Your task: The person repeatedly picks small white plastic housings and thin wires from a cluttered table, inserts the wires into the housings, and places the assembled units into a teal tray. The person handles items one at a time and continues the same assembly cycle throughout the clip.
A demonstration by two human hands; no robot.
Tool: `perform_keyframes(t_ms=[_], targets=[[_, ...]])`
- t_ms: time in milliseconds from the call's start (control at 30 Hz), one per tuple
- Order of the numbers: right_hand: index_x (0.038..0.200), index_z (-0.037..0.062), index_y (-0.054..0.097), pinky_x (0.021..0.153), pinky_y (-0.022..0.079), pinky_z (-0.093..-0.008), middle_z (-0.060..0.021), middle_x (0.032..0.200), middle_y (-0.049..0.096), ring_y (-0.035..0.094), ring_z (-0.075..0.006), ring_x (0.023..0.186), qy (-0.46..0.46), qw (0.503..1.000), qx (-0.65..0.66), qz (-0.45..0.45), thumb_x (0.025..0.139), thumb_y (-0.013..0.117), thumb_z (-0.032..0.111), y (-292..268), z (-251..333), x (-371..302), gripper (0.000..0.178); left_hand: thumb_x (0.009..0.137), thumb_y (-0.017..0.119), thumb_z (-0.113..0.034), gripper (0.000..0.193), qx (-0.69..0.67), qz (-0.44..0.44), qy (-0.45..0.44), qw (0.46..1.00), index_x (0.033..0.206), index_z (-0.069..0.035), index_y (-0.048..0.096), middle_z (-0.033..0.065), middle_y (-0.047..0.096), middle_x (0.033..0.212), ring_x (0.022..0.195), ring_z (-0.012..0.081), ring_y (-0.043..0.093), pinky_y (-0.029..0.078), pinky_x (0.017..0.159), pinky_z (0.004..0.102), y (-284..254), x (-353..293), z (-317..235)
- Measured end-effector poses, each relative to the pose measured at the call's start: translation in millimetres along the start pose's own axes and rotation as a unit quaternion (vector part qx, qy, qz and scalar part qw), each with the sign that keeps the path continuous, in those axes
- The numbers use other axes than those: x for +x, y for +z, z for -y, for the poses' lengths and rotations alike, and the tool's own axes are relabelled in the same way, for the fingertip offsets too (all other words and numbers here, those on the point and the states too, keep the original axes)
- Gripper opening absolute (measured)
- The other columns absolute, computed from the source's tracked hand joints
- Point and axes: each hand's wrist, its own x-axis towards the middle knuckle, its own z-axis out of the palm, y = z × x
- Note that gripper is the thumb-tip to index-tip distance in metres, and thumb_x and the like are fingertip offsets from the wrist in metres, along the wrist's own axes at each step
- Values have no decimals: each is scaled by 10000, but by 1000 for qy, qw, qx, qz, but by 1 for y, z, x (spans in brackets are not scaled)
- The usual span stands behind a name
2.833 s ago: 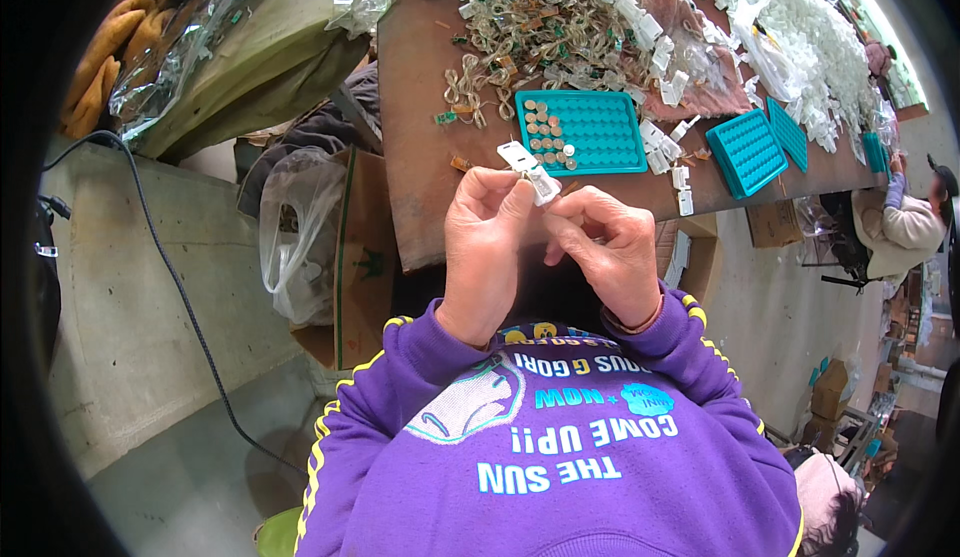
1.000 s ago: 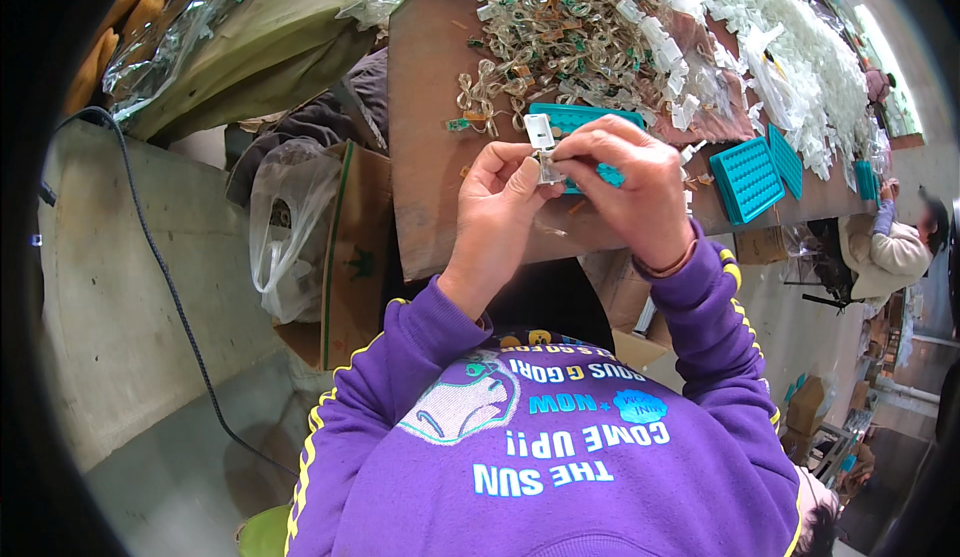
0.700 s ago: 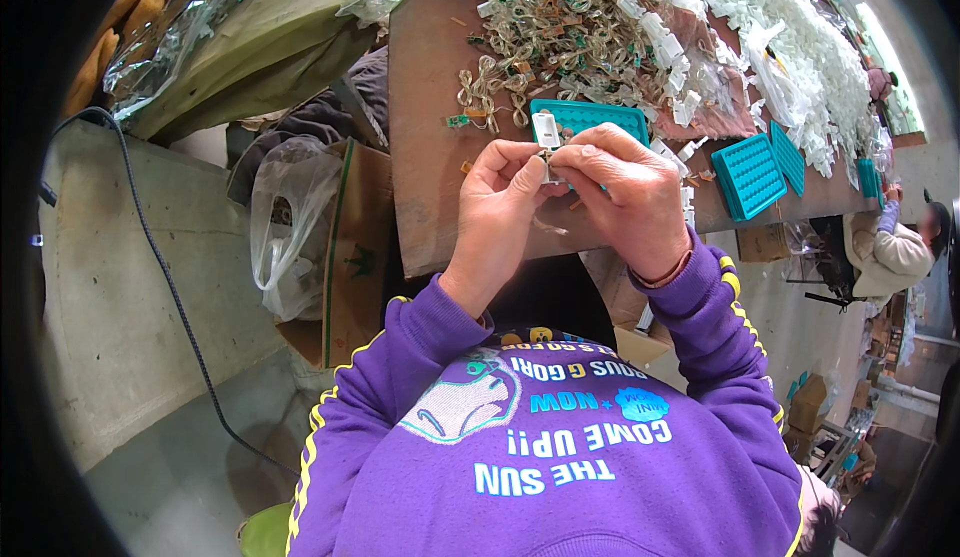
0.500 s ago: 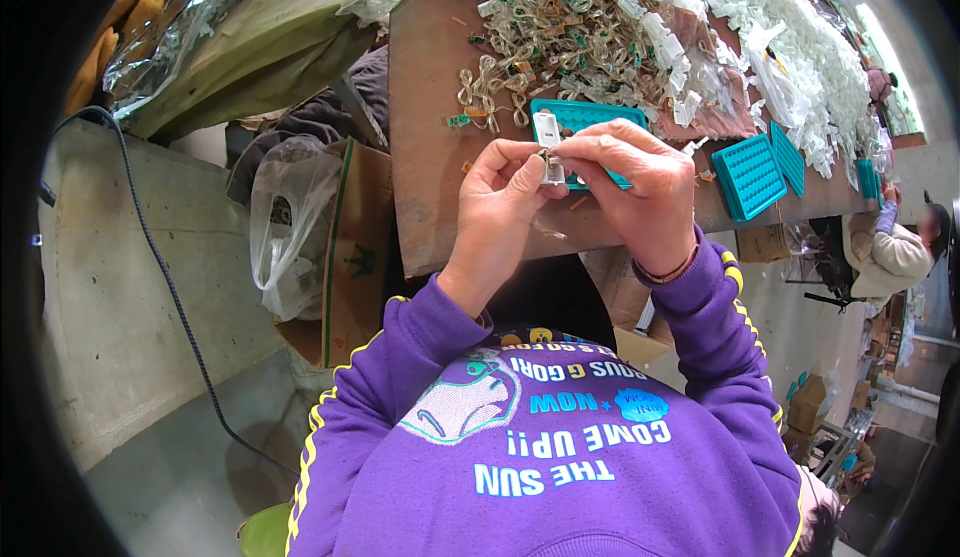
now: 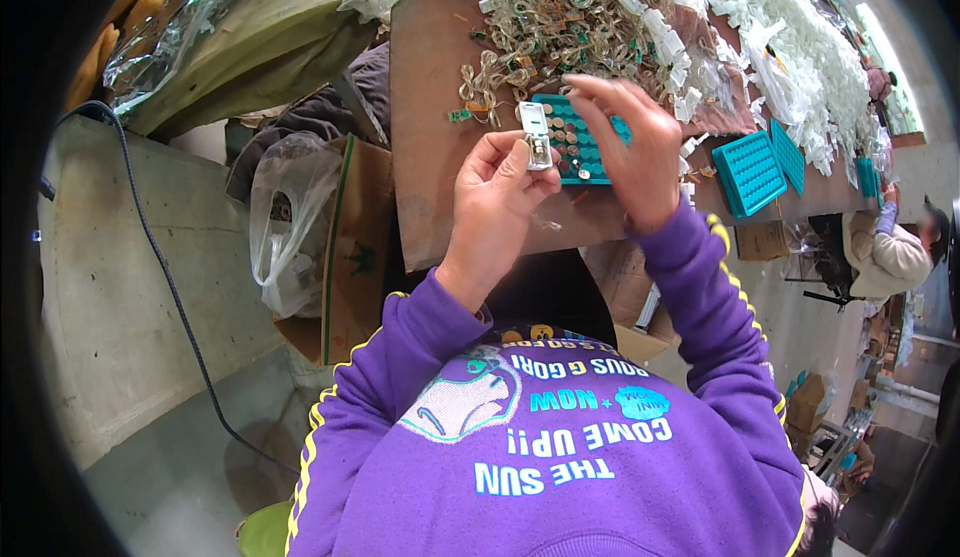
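In my left hand [image 5: 490, 197] is a small white plastic battery case [image 5: 536, 122], pinched between thumb and fingers. Its lid is swung up, and metal parts show in the lower half. A teal tray [image 5: 597, 129] with rows of round pockets lies just beyond it on the table. Several button cells [image 5: 571, 138] sit in the tray's left part, and a shinier one [image 5: 584, 174] is at its near edge. Over the right part of the tray, my right hand [image 5: 645, 152] is raised with fingers stretched and apart. I see nothing held in it.
A heap of clear coiled wires [image 5: 580, 27] with green and orange bits covers the table's far side. White plastic parts [image 5: 790, 77] pile up at the right, by stacked teal trays [image 5: 750, 175]. A cardboard box [image 5: 355, 247] with a plastic bag stands left; another person [image 5: 890, 257] sits far right.
My right hand has let go of the battery case and moved up and right over the tray. My left hand has shifted the case slightly left, uncovering the button cells.
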Motion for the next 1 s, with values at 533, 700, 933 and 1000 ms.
perform_keyframes(t_ms=[533, 700, 933, 1000], targets=[[812, 31, 696, 650, 530, -297, -71, 788, 675, 652, -200, 715, -4, 996, 78, 46, 737, 741, 36, -5, 13, 1, 88, 988, 561, -140, 148, 27, 11, 1, 1000, 1073, -19, 548, 94, 635, 966, 812, 157, 612, 522, 779, 315, -3, 0, 1], [850, -16, 673, 673, 508, -277, -79, 834, 661, 628, -175, 733, 42, 992, 104, 63, 753, 703, -18, -2, 26, -11, 102, 970, 590, -112, 132, 40, -4, 11, 999, 1040, -2, 575, 89, 652, 941, 776, 161, 638, 539, 742, 286, 1, -1, 3], [917, 30, 686, 620, 504, -306, -70, 807, 640, 643, -196, 695, 64, 989, 104, 88, 767, 717, 31, -4, 24, -15, 154, 969, 592, -120, 147, 44, 0, 16, 999, 1055, -2, 569, 81, 646, 952, 786, 159, 640, 545, 748, 291, 1, -2, 2], [915, 45, 693, 654, 506, -317, -73, 822, 651, 650, -212, 724, -37, 998, 25, 36, 757, 717, 33, 2, 23, -21, 160, 971, 590, -125, 153, 17, 0, 20, 1000, 1060, -2, 568, 82, 644, 962, 791, 157, 639, 548, 750, 296, -1, -1, 3]])
